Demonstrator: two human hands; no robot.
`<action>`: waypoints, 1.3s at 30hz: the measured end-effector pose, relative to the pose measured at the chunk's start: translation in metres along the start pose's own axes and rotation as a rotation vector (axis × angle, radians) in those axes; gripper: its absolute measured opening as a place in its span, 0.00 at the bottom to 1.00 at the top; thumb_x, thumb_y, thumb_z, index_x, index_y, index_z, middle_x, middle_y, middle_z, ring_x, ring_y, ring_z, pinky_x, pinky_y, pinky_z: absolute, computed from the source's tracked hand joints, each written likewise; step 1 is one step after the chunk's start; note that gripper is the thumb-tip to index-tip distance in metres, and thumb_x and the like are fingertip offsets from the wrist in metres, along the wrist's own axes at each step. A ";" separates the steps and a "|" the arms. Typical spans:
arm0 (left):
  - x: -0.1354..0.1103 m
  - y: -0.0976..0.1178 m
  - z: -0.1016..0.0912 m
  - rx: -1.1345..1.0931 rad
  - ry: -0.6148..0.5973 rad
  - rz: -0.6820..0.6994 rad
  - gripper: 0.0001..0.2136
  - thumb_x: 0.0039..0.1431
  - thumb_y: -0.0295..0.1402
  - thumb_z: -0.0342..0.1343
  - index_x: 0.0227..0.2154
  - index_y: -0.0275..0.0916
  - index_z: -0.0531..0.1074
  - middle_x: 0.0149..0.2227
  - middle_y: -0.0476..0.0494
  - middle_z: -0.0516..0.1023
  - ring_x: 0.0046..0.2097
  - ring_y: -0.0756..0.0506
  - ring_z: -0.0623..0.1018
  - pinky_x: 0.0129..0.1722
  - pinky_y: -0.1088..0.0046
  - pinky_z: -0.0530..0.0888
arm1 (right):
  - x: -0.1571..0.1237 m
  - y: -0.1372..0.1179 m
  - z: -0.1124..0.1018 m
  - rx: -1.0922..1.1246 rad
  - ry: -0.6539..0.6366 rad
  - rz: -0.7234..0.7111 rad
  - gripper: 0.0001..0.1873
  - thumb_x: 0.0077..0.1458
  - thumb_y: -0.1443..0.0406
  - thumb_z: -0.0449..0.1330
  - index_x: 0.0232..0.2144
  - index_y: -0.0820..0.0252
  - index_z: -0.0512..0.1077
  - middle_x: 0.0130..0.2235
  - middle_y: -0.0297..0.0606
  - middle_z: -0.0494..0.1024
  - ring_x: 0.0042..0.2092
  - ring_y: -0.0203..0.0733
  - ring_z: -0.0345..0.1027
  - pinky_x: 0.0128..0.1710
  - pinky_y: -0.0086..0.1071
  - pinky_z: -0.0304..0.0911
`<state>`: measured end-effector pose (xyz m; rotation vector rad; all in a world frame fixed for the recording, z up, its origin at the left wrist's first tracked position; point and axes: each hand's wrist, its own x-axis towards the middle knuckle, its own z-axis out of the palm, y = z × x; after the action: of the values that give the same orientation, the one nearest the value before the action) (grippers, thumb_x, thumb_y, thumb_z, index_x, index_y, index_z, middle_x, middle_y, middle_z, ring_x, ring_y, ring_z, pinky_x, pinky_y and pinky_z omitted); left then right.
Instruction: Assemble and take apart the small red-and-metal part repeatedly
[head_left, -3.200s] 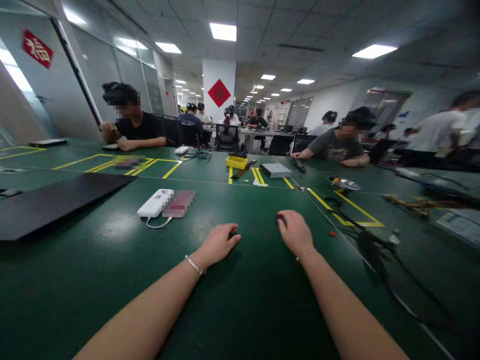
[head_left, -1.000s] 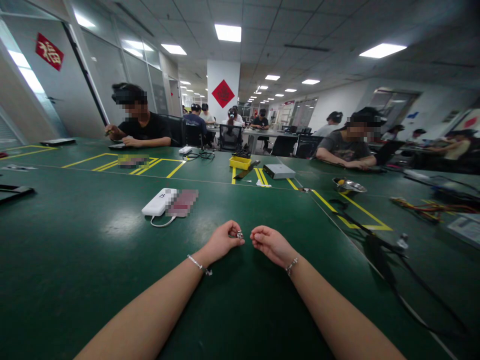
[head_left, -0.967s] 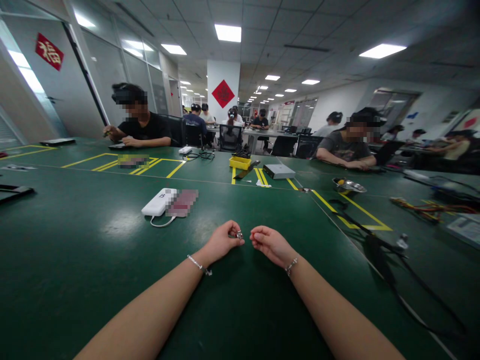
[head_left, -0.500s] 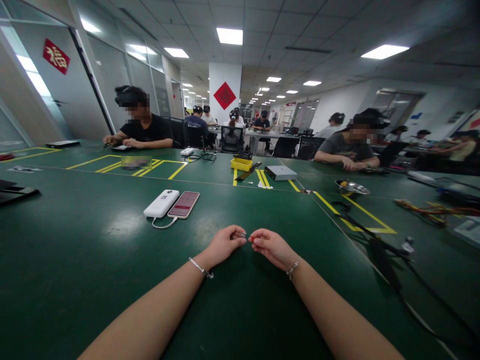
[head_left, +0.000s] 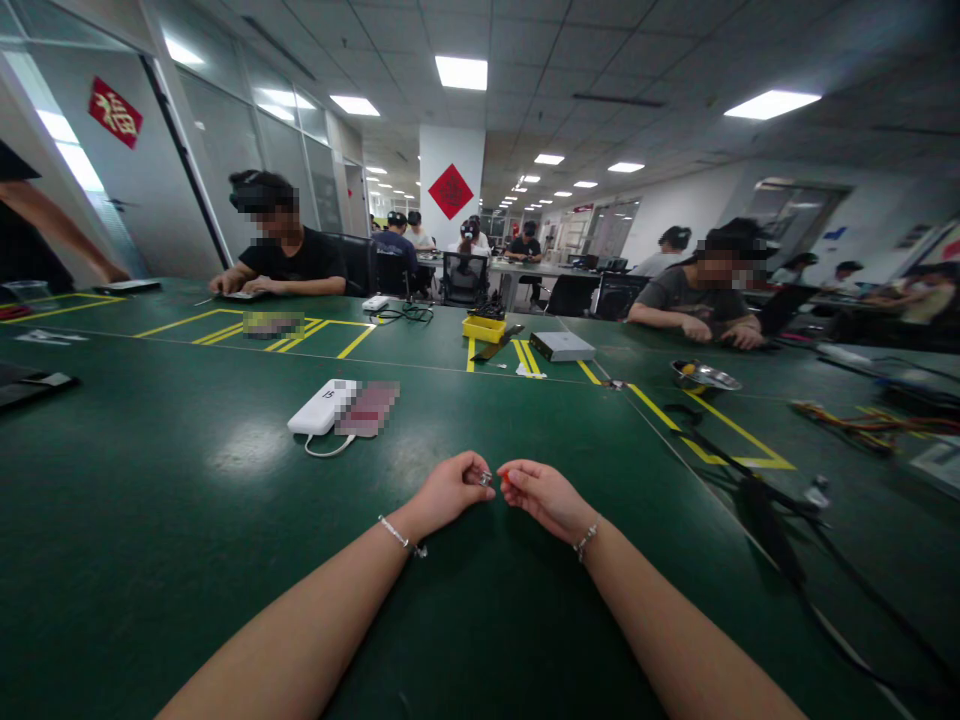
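Silvery piece [head_left: 486,479] and orange piece [head_left: 505,478]: both taken up, not touching.
My left hand [head_left: 450,490] pinches the first, my right hand [head_left: 545,497] the second, above the tabletop [head_left: 457,630], well away from its far edge.

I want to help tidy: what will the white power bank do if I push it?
The power bank looks smooth and hard, so it's probably stiff. It lies flat and boxy, so it likely won't roll or tip. Its curved cable reaches the phone, so a push might tug that too.
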<state>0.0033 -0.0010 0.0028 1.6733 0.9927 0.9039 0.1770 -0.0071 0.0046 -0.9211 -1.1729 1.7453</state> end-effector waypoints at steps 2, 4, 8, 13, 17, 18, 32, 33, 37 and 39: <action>0.000 -0.001 0.000 0.023 0.026 -0.002 0.09 0.39 0.27 0.57 0.25 0.37 0.64 0.22 0.55 0.64 0.25 0.54 0.65 0.25 0.80 0.62 | 0.000 0.001 -0.001 0.001 0.003 0.000 0.12 0.36 0.66 0.64 0.28 0.62 0.70 0.27 0.33 0.71 0.27 0.31 0.63 0.31 0.29 0.58; 0.000 -0.001 -0.001 0.047 0.044 -0.005 0.10 0.38 0.28 0.58 0.25 0.37 0.63 0.21 0.56 0.63 0.24 0.54 0.64 0.24 0.79 0.62 | 0.000 0.002 -0.002 0.000 0.002 -0.009 0.13 0.34 0.68 0.64 0.28 0.61 0.69 0.29 0.33 0.71 0.28 0.31 0.63 0.32 0.29 0.58; -0.001 -0.001 -0.001 0.070 0.065 0.001 0.11 0.37 0.29 0.59 0.25 0.37 0.63 0.21 0.56 0.63 0.25 0.54 0.64 0.24 0.79 0.62 | 0.000 0.001 -0.002 -0.003 0.002 -0.014 0.13 0.35 0.69 0.64 0.29 0.61 0.69 0.28 0.33 0.71 0.28 0.30 0.63 0.31 0.28 0.58; -0.002 0.001 0.000 -0.003 -0.021 0.017 0.07 0.44 0.30 0.55 0.29 0.36 0.67 0.26 0.51 0.70 0.29 0.52 0.69 0.29 0.78 0.65 | 0.000 -0.001 0.001 0.005 0.005 0.000 0.09 0.42 0.63 0.60 0.27 0.63 0.68 0.23 0.33 0.70 0.25 0.30 0.62 0.28 0.28 0.57; -0.004 0.006 -0.003 0.090 -0.040 0.036 0.08 0.50 0.32 0.50 0.33 0.37 0.70 0.29 0.48 0.73 0.32 0.49 0.71 0.33 0.75 0.65 | 0.000 0.000 0.001 0.042 0.005 0.004 0.10 0.37 0.67 0.64 0.26 0.62 0.68 0.28 0.33 0.72 0.28 0.30 0.64 0.32 0.28 0.58; -0.004 0.007 -0.004 0.105 -0.040 0.036 0.09 0.50 0.32 0.49 0.33 0.37 0.70 0.30 0.48 0.74 0.32 0.49 0.71 0.34 0.75 0.65 | 0.000 0.000 0.000 0.050 0.005 0.003 0.11 0.36 0.69 0.64 0.26 0.62 0.68 0.29 0.33 0.72 0.28 0.30 0.64 0.32 0.28 0.58; 0.000 0.000 -0.002 -0.103 -0.063 -0.010 0.09 0.51 0.33 0.49 0.34 0.34 0.68 0.31 0.45 0.73 0.33 0.49 0.73 0.34 0.74 0.68 | 0.002 0.003 -0.004 0.089 0.002 0.002 0.08 0.44 0.64 0.60 0.28 0.63 0.68 0.26 0.34 0.72 0.27 0.30 0.64 0.30 0.28 0.57; -0.001 0.002 -0.002 -0.108 -0.056 -0.013 0.08 0.50 0.32 0.50 0.33 0.34 0.68 0.29 0.46 0.73 0.32 0.50 0.73 0.34 0.74 0.68 | 0.002 0.003 -0.004 0.090 0.001 0.002 0.08 0.42 0.66 0.61 0.29 0.62 0.68 0.27 0.34 0.72 0.28 0.30 0.64 0.31 0.28 0.58; -0.004 0.011 0.000 -0.116 -0.031 -0.059 0.06 0.47 0.29 0.53 0.30 0.34 0.67 0.28 0.47 0.72 0.31 0.51 0.72 0.33 0.75 0.68 | 0.002 0.003 -0.005 0.085 -0.007 0.000 0.10 0.38 0.70 0.63 0.28 0.62 0.67 0.31 0.34 0.73 0.29 0.30 0.65 0.33 0.28 0.58; -0.004 0.012 0.001 -0.090 -0.012 -0.063 0.06 0.45 0.29 0.54 0.29 0.34 0.66 0.27 0.48 0.72 0.30 0.52 0.72 0.31 0.76 0.67 | 0.002 0.003 -0.005 0.077 -0.008 -0.001 0.11 0.38 0.70 0.63 0.28 0.62 0.68 0.30 0.33 0.73 0.29 0.30 0.65 0.33 0.28 0.58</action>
<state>0.0047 -0.0079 0.0133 1.5620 0.9765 0.8832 0.1802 -0.0045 0.0000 -0.8678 -1.1036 1.7823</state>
